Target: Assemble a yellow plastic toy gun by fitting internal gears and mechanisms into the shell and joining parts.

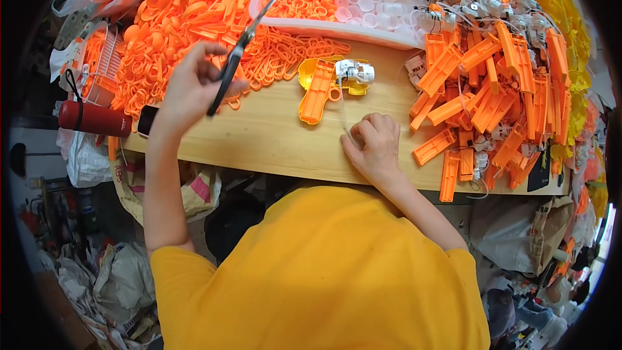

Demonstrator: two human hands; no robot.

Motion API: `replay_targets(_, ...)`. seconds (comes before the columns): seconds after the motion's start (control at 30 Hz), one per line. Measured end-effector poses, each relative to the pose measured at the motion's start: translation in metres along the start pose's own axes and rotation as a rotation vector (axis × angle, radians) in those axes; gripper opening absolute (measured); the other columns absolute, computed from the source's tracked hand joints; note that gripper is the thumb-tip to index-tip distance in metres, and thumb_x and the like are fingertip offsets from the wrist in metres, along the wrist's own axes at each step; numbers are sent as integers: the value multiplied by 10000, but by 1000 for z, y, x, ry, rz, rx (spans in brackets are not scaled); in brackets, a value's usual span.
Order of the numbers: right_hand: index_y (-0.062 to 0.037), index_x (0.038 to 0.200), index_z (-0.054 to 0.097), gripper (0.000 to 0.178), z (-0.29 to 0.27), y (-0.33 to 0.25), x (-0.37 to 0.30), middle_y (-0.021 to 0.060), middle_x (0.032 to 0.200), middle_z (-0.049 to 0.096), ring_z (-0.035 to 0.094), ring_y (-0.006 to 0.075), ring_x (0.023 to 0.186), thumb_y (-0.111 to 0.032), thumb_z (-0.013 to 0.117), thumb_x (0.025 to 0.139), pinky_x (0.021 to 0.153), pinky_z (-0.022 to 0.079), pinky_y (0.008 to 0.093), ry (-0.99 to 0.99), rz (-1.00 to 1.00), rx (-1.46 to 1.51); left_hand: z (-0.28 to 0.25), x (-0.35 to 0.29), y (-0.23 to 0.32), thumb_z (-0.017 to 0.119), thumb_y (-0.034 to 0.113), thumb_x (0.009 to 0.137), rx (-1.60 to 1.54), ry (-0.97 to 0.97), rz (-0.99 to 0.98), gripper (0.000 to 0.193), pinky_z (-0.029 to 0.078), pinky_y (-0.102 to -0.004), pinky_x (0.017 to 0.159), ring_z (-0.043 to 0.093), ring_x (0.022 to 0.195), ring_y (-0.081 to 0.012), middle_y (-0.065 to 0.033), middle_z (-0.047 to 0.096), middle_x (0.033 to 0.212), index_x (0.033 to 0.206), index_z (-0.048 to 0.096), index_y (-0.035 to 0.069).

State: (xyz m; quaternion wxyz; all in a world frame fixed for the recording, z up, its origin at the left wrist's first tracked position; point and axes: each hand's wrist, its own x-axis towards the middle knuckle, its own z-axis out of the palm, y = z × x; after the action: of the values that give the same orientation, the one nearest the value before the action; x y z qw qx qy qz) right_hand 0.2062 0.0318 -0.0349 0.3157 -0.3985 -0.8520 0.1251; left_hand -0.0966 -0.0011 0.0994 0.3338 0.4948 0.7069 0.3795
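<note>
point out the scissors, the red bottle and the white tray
Scissors (236, 56), head view: on the black handle.
Red bottle (105, 121), head view: on its side.
White tray (350, 32), head view: on the near wall.

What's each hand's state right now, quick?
Left hand: holding black-handled scissors, fingers loosely curled.
Right hand: closed, fingertips apparently pinching the thin pale strand.

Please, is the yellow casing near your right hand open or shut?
Open: its white unit and ribbed orange handle lie exposed.
</note>
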Motion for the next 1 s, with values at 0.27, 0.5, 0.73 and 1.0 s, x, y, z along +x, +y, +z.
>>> replay_targets(0.27, -87, 735, 584, 157, -5, -10, -22, 48, 780, 534, 508, 236, 782, -103, 731, 681, 779, 359, 365, -49, -20, 116, 30, -92, -25, 687, 7, 789, -170, -626, -169, 604, 467, -281, 866, 578, 982, -131, -53, 591, 1042, 1332, 423, 20)
replay_targets(0.5, -82, 741, 600, 145, -3, -10, -26, 52, 787, 551, 513, 239, 787, -90, 731, 678, 785, 364, 368, -18, -23, 135, 66, -96, -51, 700, 59, 793, -26, -768, -291, 463, 483, -230, 697, 573, 780, -93, -41, 595, 858, 1217, 525, -6)
replay_targets(0.73, -87, 722, 593, 141, -1, -11, -28, 57, 788, 533, 511, 258, 801, -88, 725, 673, 798, 364, 386, -1, -16, 148, 85, -94, -52, 704, 70, 786, -18, -793, -269, 382, 452, -214, 627, 544, 700, -70, -13, 578, 771, 1131, 562, -10)
replay_targets(1.0, -81, 733, 596, 139, 1, -8, -25, 51, 780, 549, 514, 242, 775, -81, 720, 671, 767, 366, 369, 4, -28, 152, 85, -93, -57, 707, 47, 780, -65, -733, -230, 315, 417, -201, 555, 506, 617, -39, 19, 552, 694, 1065, 585, -3)
